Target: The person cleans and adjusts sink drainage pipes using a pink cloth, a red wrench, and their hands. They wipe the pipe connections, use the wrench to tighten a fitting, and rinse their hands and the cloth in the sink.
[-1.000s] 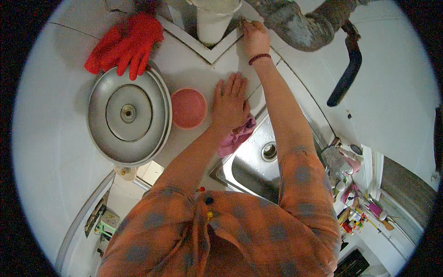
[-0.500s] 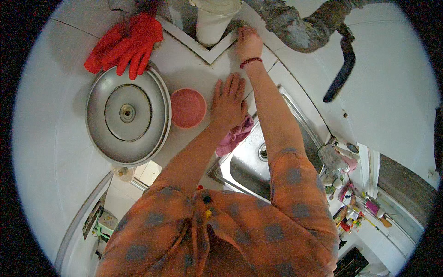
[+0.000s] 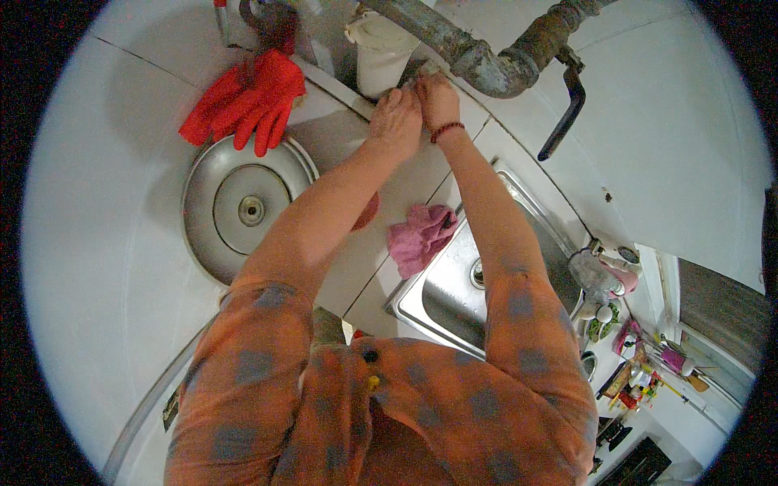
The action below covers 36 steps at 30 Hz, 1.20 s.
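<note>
Both my hands are side by side at the far corner of the white countertop (image 3: 397, 190), by the foot of a white cylinder (image 3: 381, 65). My right hand (image 3: 440, 101), below a dark red beaded bracelet, is closed at the wall edge; a small greyish piece shows at its fingertips, too blurred to name. My left hand (image 3: 397, 123) touches it from the left, fingers bent over the raised white edging. What they grip is hidden. A crumpled pink cloth (image 3: 421, 239) lies nearer, beside the steel sink (image 3: 454, 283). My left forearm mostly covers a pink bowl (image 3: 368, 212).
A round metal lid (image 3: 235, 211) sits at left, with red rubber gloves (image 3: 255, 101) overlapping its far rim. A corroded pipe (image 3: 494, 69) with a dark lever handle (image 3: 565, 117) runs above my right hand. Bottles and utensils (image 3: 640, 373) crowd the right side.
My left hand has left the cloth and moved forward to join the right hand, going from flat to bent fingers. The cloth now shows fully, and my left forearm covers the bowl. The view has shifted.
</note>
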Each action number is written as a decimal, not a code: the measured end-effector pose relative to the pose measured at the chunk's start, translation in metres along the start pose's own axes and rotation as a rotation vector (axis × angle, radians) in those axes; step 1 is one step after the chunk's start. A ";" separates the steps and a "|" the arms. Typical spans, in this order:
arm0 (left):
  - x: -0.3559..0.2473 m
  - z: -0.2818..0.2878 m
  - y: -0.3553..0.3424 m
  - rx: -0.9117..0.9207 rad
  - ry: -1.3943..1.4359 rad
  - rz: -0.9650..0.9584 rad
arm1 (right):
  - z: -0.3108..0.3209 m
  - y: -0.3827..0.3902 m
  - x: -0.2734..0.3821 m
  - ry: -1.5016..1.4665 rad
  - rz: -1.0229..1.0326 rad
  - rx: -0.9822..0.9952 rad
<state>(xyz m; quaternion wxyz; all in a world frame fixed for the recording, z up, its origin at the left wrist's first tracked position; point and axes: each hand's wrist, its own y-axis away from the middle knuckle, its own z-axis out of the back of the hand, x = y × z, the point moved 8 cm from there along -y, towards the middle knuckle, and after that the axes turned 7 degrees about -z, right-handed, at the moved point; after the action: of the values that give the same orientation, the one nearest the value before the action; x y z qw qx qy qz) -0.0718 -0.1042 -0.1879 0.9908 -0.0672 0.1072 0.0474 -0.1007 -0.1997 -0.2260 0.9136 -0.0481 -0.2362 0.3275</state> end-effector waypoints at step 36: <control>0.008 -0.023 -0.004 -0.054 -0.055 -0.198 | 0.001 -0.043 -0.010 0.508 -0.066 0.157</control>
<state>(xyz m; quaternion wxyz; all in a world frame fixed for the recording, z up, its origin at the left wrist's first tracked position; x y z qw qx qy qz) -0.0689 -0.1108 -0.2116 0.9910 -0.1030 0.0714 -0.0462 -0.0831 -0.2401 -0.2189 0.9547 -0.0501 0.0252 0.2921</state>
